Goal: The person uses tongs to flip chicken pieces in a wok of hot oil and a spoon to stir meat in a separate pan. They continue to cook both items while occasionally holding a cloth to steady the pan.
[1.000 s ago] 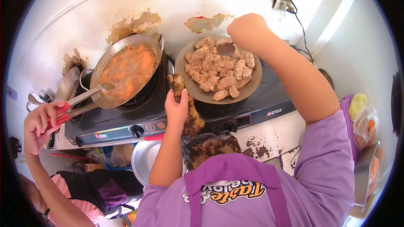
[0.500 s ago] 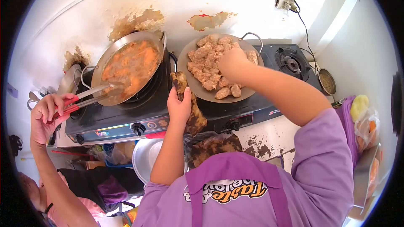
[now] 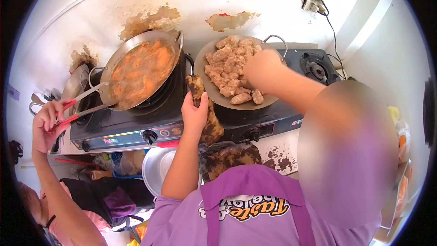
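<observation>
- While the left hand (image 3: 194,115) clasps a soft-looking cloth (image 3: 212,128), the right hand (image 3: 262,67) curls above the wok (image 3: 224,101), its hold hidden.
- On the stove (image 3: 236,135), the wok looks heavy, rigid, best gripped by its loop handle (image 3: 276,36).

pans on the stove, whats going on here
The person's right hand is over a pan of brownish pieces; what it grips, if anything, is hidden. The left hand holds a stained cloth beside that pan. A co-worker's hand holds red-handled tongs, tips at another pan, where orange pieces sit in liquid.
</observation>
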`<state>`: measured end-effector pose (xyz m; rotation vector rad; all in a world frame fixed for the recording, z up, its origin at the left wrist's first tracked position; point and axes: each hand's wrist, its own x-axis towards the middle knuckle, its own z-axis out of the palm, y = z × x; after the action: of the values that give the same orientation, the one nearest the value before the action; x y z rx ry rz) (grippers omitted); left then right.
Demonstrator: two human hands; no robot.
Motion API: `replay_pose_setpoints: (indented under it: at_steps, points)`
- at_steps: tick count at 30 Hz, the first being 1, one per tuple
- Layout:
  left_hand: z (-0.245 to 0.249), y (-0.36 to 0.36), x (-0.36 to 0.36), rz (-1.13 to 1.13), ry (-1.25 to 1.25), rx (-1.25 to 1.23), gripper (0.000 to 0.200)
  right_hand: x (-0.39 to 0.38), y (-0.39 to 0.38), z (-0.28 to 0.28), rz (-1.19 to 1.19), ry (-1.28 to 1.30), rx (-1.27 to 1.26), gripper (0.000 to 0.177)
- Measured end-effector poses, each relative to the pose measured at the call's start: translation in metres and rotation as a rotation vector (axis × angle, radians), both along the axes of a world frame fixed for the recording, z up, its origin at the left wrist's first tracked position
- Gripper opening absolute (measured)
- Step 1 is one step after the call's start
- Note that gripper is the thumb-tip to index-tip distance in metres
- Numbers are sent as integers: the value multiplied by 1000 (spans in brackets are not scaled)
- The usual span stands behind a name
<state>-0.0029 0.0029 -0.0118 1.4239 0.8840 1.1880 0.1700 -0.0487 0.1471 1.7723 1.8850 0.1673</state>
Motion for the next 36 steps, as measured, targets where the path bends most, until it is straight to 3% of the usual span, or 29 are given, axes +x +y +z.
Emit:
replay_pose_setpoints:
  at_steps: [4,9,13,15,17,19,21,24,28,31,34,36]
  points:
    - [-1,0,1,16,11,13,22,1,-7,41,-71,10,144,12]
    - [2,0,3,16,8,0,22,8,5,-27,-55,-17,-29,8]
    - [10,-5,1,11,35,12,22,-2,-5,27,31,59,95,7]
    - [10,-5,1,4,7,-24,22,-2,-5,37,-65,55,103,9]
    - [8,-3,1,5,57,-20,22,4,-2,4,-12,70,169,10]
    - [6,-2,1,3,44,10,22,4,3,-10,-10,8,-25,10]
    - [5,-3,-1,12,38,36,22,7,4,-7,24,-31,-46,10]
    - [5,-2,2,10,29,29,21,7,0,23,-22,82,142,10]
    - [3,-1,0,25,71,59,21,10,-4,-15,99,-39,125,9]
    - [4,-1,2,26,45,50,21,11,5,-29,45,-44,25,10]
    - [6,-2,1,17,24,20,22,7,5,22,-141,58,40,11]
    - [3,-2,0,20,41,20,22,10,4,18,-122,22,84,11]
